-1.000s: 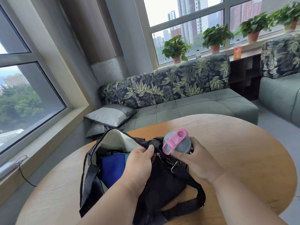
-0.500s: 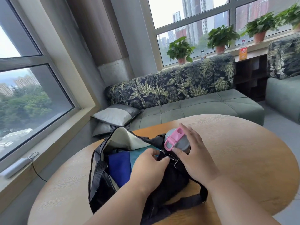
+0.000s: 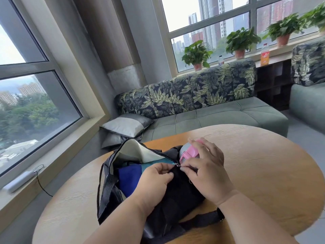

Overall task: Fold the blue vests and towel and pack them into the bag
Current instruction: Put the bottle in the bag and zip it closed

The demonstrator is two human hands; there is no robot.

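Both my hands have closed on the zipper: right hand [image 3: 207,170] pinching the pull, left hand [image 3: 154,180] gripping soft black bag [image 3: 175,196] fabric on the bench [image 3: 263,164], blue vests [image 3: 129,180] inside.

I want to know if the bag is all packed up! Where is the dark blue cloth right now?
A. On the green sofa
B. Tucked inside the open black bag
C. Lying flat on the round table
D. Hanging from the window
B: the dark blue cloth sits inside the open mouth of the black bag, next to a teal piece, while both hands work at the zipper.
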